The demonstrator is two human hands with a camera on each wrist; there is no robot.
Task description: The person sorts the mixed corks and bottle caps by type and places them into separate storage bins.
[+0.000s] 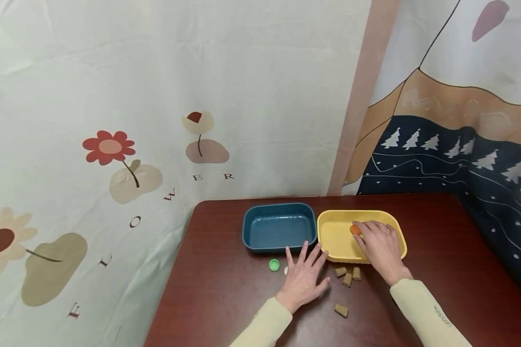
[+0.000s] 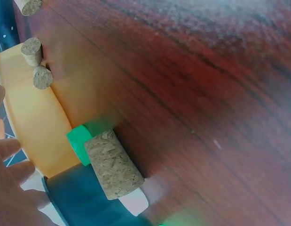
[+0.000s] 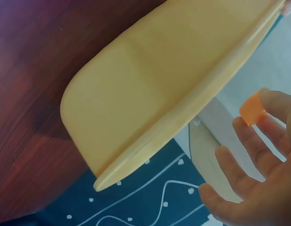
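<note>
Plainly, left hand (image 1: pixel 303 284) spread wide, lower centre, holding nothing visible; right hand (image 1: pixel 381 246), lower right, pinches orange bottle cap (image 1: pixel 354 230) over yellow tray (image 1: pixel 335 237), fingertip grip probably suiting small size; blue tray (image 1: pixel 280 230) alongside, lower centre.

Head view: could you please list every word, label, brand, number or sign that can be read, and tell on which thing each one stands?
"F L O W E R": spaced letters on the pale wall cloth.
Right sleeve: a small dark marking, too small to read.
Blue tray, yellow tray, orange cap: no readable text.
</note>
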